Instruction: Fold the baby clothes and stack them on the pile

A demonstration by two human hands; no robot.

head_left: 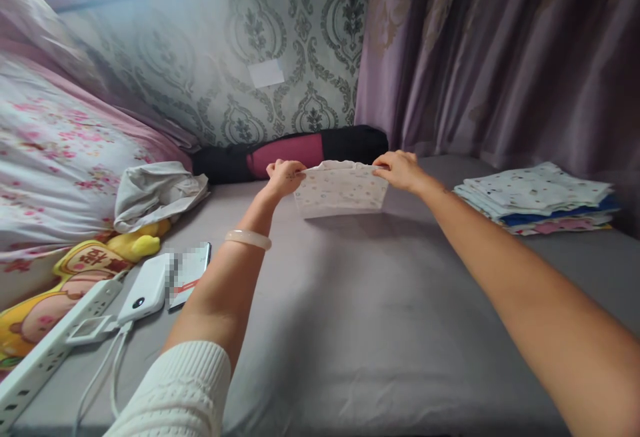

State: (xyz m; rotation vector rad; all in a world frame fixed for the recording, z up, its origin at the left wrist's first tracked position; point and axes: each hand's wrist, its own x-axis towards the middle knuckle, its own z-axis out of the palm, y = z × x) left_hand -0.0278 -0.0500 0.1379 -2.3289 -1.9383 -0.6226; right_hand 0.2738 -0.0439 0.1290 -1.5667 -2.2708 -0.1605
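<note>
A white cloth with small printed dots (pixel 343 190) hangs between my two hands, just above the grey sheet (pixel 380 310). My left hand (pixel 287 177) pinches its upper left corner. At the upper right corner, my right hand (pixel 400 170) grips the same edge between thumb and fingers. The cloth's top edge is gathered a little and its lower edge hangs near the sheet. To the right of my right hand lies a stack of folded cloths (pixel 537 194), the top ones white with small prints.
At left are a crumpled grey-white cloth (pixel 155 194), a yellow plush toy (pixel 90 257), a white power bank (pixel 145 287), a phone (pixel 193 274), a power strip (pixel 55 350) and white cables (pixel 117 364). A black and dark-pink roll (pixel 287 154) lies against the wall.
</note>
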